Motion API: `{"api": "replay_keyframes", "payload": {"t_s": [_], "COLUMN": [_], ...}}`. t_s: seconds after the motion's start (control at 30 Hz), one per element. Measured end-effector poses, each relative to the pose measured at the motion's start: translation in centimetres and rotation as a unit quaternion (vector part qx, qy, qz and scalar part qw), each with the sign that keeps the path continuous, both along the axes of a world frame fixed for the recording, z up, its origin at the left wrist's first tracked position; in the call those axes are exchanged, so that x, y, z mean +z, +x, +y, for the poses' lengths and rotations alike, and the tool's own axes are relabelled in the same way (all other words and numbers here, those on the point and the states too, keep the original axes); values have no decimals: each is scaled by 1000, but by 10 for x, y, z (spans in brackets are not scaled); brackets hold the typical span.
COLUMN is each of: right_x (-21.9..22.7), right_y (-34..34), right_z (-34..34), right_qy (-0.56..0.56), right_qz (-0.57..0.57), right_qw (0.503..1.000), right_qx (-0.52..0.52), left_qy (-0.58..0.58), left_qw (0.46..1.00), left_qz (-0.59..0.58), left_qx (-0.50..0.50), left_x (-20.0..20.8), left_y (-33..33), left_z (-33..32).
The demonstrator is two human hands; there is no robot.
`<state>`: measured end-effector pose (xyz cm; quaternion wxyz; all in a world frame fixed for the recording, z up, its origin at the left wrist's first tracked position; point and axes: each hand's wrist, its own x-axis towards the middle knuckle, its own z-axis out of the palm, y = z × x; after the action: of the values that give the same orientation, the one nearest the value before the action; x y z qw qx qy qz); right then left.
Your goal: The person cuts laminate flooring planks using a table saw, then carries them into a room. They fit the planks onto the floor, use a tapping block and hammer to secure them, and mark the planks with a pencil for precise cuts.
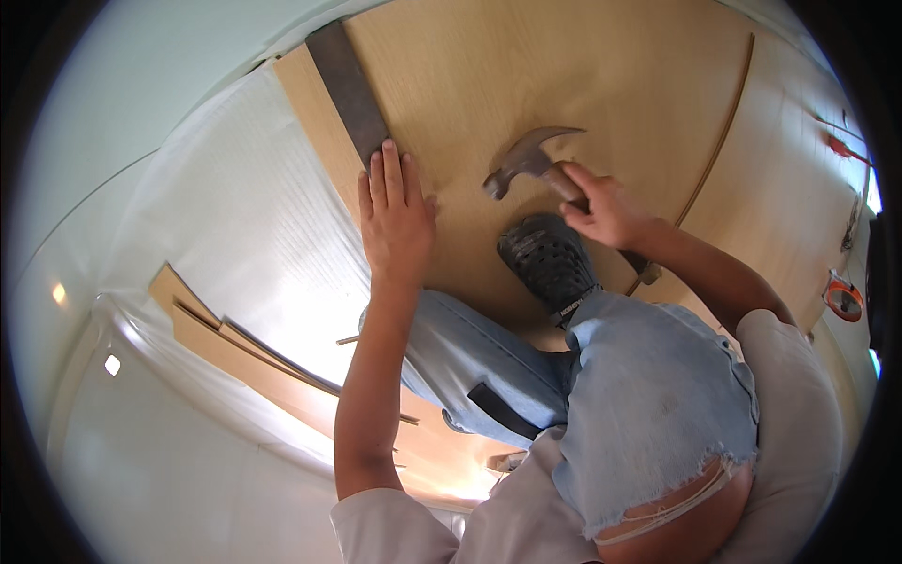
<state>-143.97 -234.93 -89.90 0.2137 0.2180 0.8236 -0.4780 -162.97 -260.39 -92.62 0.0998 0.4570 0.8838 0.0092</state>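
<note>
My left hand [395,211] lies flat, fingers together, on the edge of a light wooden floor plank [470,85], its fingertips touching a dark grey flat bar [349,85] that runs along the plank's edge. My right hand [606,209] grips the wooden handle of a claw hammer [526,158], whose metal head hangs a little above the plank, to the right of my left hand. My knee in torn light-blue jeans [648,395] and a black perforated shoe [548,261] rest on the plank below the hammer.
White foam underlay [235,216] covers the floor left of the planks. Loose plank pieces [244,357] lie at the lower left. A thin curved strip [719,132] crosses the laid floor at right. An orange tape measure [843,298] sits at the far right.
</note>
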Motion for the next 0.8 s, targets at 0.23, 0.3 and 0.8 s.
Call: {"api": "replay_keyframes", "payload": {"t_s": [0.23,0.3,0.8], "right_x": [-5,-5,0], "right_y": [24,22,2], "right_z": [45,47,27], "right_qy": [72,76,132], "right_qz": [-47,-70,106], "right_qw": [994,991,985], "right_qx": [-67,-83,-9], "left_qy": [25,22,127], "left_qw": [997,996,970], "left_qz": [-46,-47,-10], "left_qx": [49,70,206], "left_x": [-10,-10,-32], "left_y": [21,25,-1], "left_z": [7,13,9]}}
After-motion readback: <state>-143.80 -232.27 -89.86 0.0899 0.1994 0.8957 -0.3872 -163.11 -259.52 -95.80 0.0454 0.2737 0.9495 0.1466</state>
